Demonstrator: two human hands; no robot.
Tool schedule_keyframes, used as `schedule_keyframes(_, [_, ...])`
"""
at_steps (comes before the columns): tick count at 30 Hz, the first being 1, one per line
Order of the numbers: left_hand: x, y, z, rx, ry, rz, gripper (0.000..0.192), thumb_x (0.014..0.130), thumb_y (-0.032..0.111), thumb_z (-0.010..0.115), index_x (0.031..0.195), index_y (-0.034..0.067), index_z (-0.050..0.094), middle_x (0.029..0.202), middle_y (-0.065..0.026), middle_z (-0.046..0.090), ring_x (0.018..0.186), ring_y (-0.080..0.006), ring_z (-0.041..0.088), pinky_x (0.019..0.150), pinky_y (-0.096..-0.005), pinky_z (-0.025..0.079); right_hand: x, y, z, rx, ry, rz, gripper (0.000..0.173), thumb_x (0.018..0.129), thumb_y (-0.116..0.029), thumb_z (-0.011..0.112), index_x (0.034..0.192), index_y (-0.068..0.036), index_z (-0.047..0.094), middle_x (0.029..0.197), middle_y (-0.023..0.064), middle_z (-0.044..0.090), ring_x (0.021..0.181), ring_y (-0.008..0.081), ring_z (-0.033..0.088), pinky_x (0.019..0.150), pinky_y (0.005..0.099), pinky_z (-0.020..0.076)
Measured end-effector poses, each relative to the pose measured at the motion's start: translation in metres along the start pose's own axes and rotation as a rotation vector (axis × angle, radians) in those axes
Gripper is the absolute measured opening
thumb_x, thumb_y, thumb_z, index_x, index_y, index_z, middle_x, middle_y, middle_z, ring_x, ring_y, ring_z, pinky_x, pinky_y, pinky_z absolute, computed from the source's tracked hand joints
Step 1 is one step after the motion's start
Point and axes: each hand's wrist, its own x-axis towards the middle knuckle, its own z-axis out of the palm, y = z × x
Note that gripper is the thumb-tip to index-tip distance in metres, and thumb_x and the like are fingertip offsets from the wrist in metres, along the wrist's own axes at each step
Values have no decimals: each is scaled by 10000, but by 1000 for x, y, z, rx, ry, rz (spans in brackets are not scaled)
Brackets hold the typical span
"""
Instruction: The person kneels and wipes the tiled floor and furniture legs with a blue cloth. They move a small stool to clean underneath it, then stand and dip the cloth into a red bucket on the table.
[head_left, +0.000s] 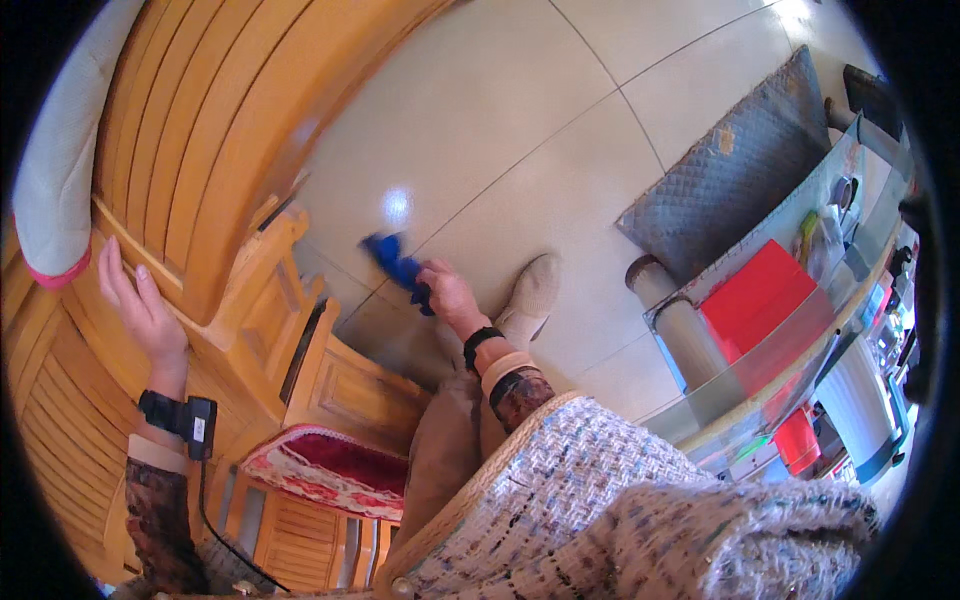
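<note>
My left hand (142, 315) lies against the edge of a slatted wooden bench (187, 300) at the left, fingers extended and holding nothing. Just beyond its fingertips is a pale cushion with a pink edge (60, 187). In my right hand (451, 296), near the middle of the view, a crumpled blue cloth (397, 262) is gripped and hangs over the tiled floor. The cloth is slightly blurred. Both wrists wear black straps; the left one carries a small black device (200, 428) with a cable.
At the right stands a glass-topped table (720, 420) with red items (757, 296) and small goods. A dark quilted mat (727, 165) is beside it. A wooden chair with a red patterned seat cushion (330, 469) stands close to my legs. My shoe (536, 285) is on the pale tiles.
</note>
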Motion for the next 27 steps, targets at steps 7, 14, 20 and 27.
schedule_keyframes(7, [8, 3, -2, -2, 6, 27, 428, 1024, 132, 418, 1421, -25, 409, 1458, -217, 374, 1368, -350, 343, 1141, -428, 261, 18, 1, -52, -95, 681, 116, 349, 733, 93, 524, 990, -87, 675, 1092, 163, 628, 1047, 365, 593, 922, 413, 484])
schedule_keyframes(14, [-1, -6, 0, -21, 38, -37, 442, 1011, 140, 445, 1422, -19, 405, 1456, -224, 386, 1370, -371, 347, 1140, -440, 275, -39, -39, 26, 99, 148, 325, 247, 670, 12, 619, 877, -75, 722, 976, 153, 675, 912, 345, 653, 811, 404, 521])
schedule_keyframes(20, [-64, -19, 77, 118, -66, -73, 506, 984, 176, 507, 1432, -18, 376, 1451, -254, 372, 1353, -413, 362, 1132, -479, 292, -67, -82, 41, 633, 240, 712, 324, 639, 45, 641, 946, -20, 721, 884, 108, 702, 795, 206, 656, 742, 315, 522])
schedule_keyframes(27, [-131, -65, 99, -126, -575, -471, 619, 866, 218, 692, 1377, -23, 439, 1398, -233, 450, 1288, -390, 442, 1094, -453, 345, -87, -132, 36, 930, 125, 674, 349, 702, 111, 578, 1012, -7, 685, 927, 23, 661, 828, 132, 586, 764, 261, 465])
